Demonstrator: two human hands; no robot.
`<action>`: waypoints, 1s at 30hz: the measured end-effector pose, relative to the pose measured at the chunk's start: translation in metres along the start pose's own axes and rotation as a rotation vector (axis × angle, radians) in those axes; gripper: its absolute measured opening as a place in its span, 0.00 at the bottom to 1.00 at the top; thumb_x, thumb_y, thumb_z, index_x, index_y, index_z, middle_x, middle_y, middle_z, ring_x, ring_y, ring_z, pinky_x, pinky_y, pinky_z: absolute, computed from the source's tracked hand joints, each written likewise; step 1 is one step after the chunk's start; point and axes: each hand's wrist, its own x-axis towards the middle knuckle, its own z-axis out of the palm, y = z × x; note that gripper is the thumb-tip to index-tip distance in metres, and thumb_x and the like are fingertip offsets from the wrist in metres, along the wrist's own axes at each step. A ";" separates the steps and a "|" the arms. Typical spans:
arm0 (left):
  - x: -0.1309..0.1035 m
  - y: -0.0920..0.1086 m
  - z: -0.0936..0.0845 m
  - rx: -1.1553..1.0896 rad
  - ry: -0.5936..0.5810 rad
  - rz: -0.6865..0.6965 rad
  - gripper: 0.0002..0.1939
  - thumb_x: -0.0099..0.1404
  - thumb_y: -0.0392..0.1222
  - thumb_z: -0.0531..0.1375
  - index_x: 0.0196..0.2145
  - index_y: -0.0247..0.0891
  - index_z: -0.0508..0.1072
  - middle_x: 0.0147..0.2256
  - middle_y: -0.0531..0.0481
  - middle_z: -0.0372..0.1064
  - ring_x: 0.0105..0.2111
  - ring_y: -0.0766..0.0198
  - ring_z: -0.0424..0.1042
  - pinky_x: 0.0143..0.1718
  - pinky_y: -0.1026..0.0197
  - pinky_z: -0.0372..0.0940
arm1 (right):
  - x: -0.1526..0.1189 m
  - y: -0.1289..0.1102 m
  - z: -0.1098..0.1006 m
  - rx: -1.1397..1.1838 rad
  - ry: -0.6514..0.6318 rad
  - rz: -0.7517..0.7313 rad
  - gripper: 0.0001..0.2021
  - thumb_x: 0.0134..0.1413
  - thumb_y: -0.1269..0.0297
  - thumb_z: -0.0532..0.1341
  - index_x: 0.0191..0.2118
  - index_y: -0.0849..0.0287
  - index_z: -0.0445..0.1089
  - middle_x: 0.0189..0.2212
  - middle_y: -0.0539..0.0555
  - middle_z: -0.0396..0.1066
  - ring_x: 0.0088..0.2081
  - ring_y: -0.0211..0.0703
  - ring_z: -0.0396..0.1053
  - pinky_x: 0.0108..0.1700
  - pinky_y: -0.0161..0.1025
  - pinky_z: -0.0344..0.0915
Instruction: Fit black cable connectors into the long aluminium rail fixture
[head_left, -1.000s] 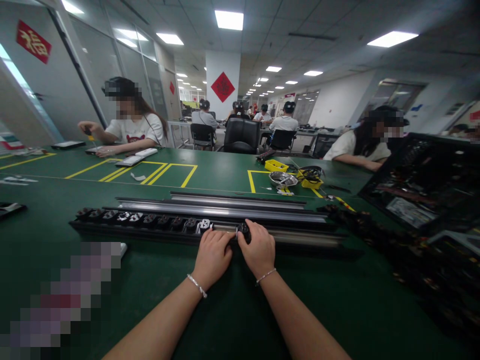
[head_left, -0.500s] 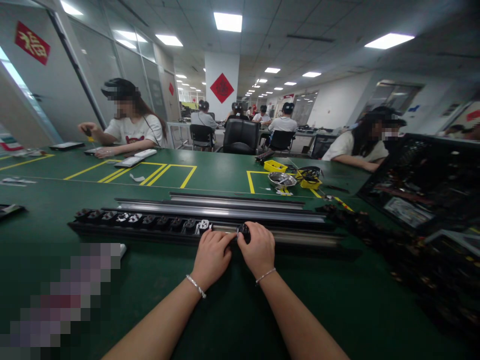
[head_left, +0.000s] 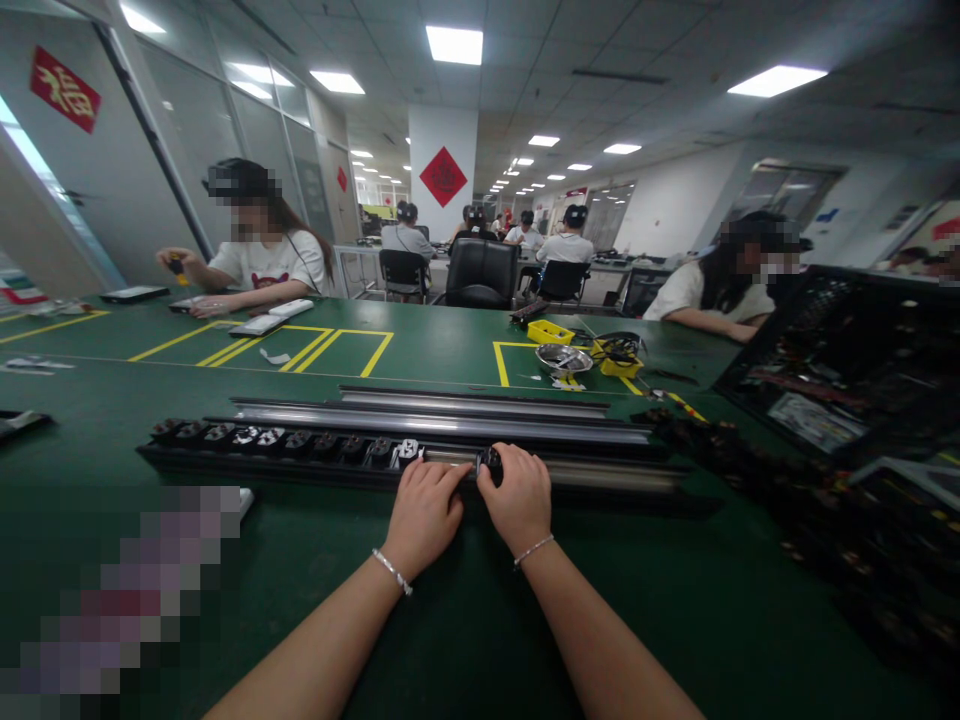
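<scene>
A long black metal rail [head_left: 600,477] lies across the green table, with several black socket modules [head_left: 326,446] lined up in its left half. The last one in that row, at its right end, has a shiny pale top [head_left: 409,450]. My left hand [head_left: 426,505] rests on the near edge of the rail, fingers stretched and index fingertip pointing at the bare channel. Pinched between the thumb and fingers of my right hand [head_left: 519,500] is a single black socket module [head_left: 492,463], held at the rail. Its underside is hidden.
Two more rails [head_left: 450,420] lie just behind. A heap of dark parts [head_left: 840,545] spreads at the right, near an open black case [head_left: 810,370]. A metal bowl [head_left: 564,359] and yellow trays [head_left: 550,332] stand farther back. Co-workers sit across the table.
My right hand and the socket module have shifted very slightly to the right. My left hand keeps its place on the rail.
</scene>
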 end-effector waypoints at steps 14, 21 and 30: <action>-0.001 0.000 0.000 -0.007 0.011 0.001 0.22 0.56 0.33 0.54 0.48 0.46 0.68 0.41 0.51 0.70 0.44 0.58 0.65 0.56 0.48 0.52 | 0.000 0.004 0.000 -0.024 0.020 0.000 0.15 0.51 0.63 0.54 0.45 0.61 0.68 0.43 0.59 0.72 0.49 0.48 0.65 0.55 0.46 0.50; 0.000 0.000 -0.001 -0.011 0.000 0.002 0.22 0.56 0.33 0.54 0.48 0.46 0.68 0.41 0.51 0.70 0.44 0.58 0.65 0.56 0.48 0.52 | 0.000 0.007 -0.003 -0.037 0.018 0.014 0.15 0.51 0.63 0.54 0.44 0.61 0.68 0.42 0.58 0.72 0.48 0.47 0.65 0.55 0.46 0.50; 0.000 -0.001 -0.001 -0.008 0.008 0.001 0.22 0.56 0.32 0.54 0.49 0.47 0.68 0.41 0.51 0.70 0.44 0.58 0.65 0.56 0.48 0.52 | 0.000 0.010 -0.003 -0.039 0.028 0.020 0.15 0.51 0.64 0.54 0.43 0.61 0.68 0.42 0.58 0.72 0.47 0.48 0.65 0.55 0.45 0.49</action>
